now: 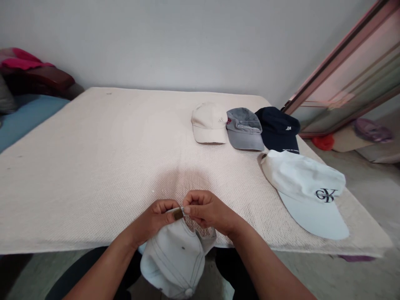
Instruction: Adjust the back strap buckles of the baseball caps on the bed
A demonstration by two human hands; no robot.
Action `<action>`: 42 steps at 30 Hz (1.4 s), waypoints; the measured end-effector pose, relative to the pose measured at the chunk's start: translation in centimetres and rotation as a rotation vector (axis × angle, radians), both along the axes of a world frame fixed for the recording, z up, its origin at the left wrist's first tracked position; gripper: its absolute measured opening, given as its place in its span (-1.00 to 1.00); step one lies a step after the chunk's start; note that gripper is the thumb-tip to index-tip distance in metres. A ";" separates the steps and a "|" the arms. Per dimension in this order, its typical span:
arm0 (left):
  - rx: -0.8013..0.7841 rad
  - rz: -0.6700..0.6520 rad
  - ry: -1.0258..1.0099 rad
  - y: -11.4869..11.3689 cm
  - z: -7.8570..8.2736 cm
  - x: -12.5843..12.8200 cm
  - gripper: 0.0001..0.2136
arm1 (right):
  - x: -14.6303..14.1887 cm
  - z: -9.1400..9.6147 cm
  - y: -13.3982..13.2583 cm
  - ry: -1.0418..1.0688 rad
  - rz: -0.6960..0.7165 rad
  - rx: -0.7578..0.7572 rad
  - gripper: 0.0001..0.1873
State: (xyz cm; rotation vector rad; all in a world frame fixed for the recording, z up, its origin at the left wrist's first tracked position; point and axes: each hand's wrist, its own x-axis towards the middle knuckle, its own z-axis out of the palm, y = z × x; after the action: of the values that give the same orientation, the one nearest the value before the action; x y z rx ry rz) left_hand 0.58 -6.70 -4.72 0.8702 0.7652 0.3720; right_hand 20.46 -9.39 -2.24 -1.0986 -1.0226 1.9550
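Observation:
A pale grey baseball cap [173, 256] hangs at the table's front edge, its crown toward me and its back opening facing up and right. My left hand [158, 218] pinches the cap's back strap beside a brass-coloured buckle [178, 214]. Thumb and fingers of my right hand [208, 210] are closed on the strap's end just right of the buckle. The fingertips of both hands nearly meet there. The cap's brim is out of sight.
On the white-covered table [93, 166] stand a cream cap [209, 121], a grey cap [244, 127], a navy cap [278, 127] and, nearer on the right, a white cap [308, 183] with black letters. A wall [156, 46] closes the back.

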 end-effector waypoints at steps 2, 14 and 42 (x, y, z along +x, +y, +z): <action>0.000 -0.002 0.005 0.0 0.3 0.0 -0.81 | 0.0 0.0 0.0 -0.006 -0.010 0.005 -0.82; 0.008 -0.043 0.016 0.6 2.2 0.7 -0.81 | 0.0 0.1 0.3 0.073 -0.041 -0.049 -0.77; 0.013 0.017 0.022 0.3 2.7 0.6 -0.80 | -0.6 0.0 0.4 0.031 0.018 0.183 -0.76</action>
State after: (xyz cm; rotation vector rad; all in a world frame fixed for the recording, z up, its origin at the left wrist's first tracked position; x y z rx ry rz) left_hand 1.21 -6.38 -1.99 0.8819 0.7917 0.3833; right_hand 19.91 -8.94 -2.27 -0.9583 -1.1725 1.8459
